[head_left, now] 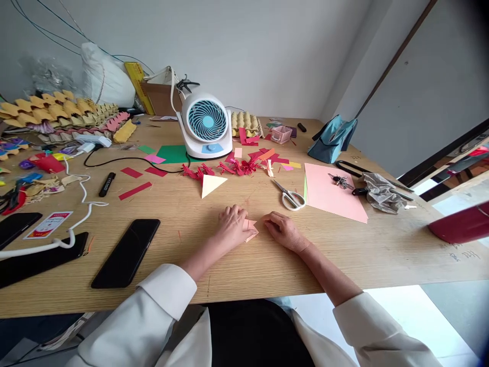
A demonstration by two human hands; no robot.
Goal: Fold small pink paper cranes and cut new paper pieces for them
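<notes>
On the wooden table in front of me lies a small folded piece of light pink paper [250, 229]. My left hand [232, 224] is over its left part, with bent fingers holding it against the tabletop. Just right of the paper, apart from it, my right hand [284, 232] rests with its fingers curled in. Whether anything is inside those fingers is hidden. Beyond the right hand lie white-handled scissors [293, 199], blades pointing away to the left. A cream paper triangle [212, 185] lies behind my left hand.
A white fan [206, 125] stands behind a row of crumpled red paper [237, 167]. Pink sheets [334, 196] with keys [341, 181] lie right, by a blue bag [332, 138]. A black phone [126, 253], marker [107, 184] and white cable [82, 204] are left.
</notes>
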